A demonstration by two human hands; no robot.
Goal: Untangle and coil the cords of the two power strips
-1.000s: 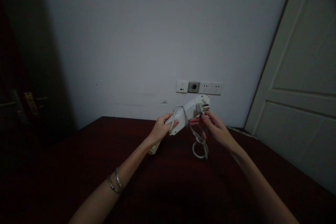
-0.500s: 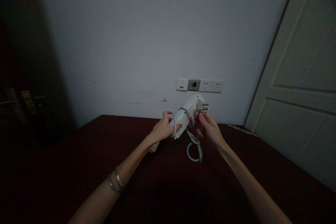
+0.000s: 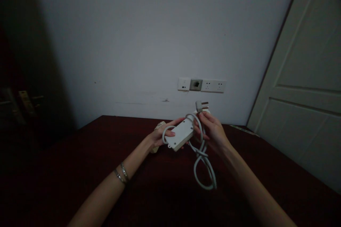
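Dark red-brown wood: table [image 3: 80,170]. It fills the lower view from the near edge to the wall. The top is dim and runs on well to the left and right of the hands. Two metal bracelets [image 3: 122,176] sit on the left wrist, over the near part of the table.

Cord [image 3: 204,170]: white, thick. One long loop hangs below the right hand and crosses over itself just under it. The lowest bend is close to the table; whether it touches cannot be told. Another turn passes over the strip's far end, and a small loop shows at the left hand.

Left hand [image 3: 159,137]: fingers curled around the near end of the strip [image 3: 181,134].

Strip: white, flat, oblong. It is held above the table between both hands, far end tilted higher. A beige thing [image 3: 159,125] shows behind the left hand; what it is cannot be told.

Right hand [image 3: 212,133]: fingers closed on the cord just below the plug [image 3: 200,105].

Plug: pale, with metal pins pointing right. It stands above the fingers.

Wall [image 3: 133,42]: pale, plain, meeting the table's far edge. A socket row [image 3: 201,85] sits on it, above the plug and apart from it.

Pale door [image 3: 306,88]: panelled, at right, near the table's right edge.

Dark door [image 3: 23,101]: at left, in shadow, with a handle.
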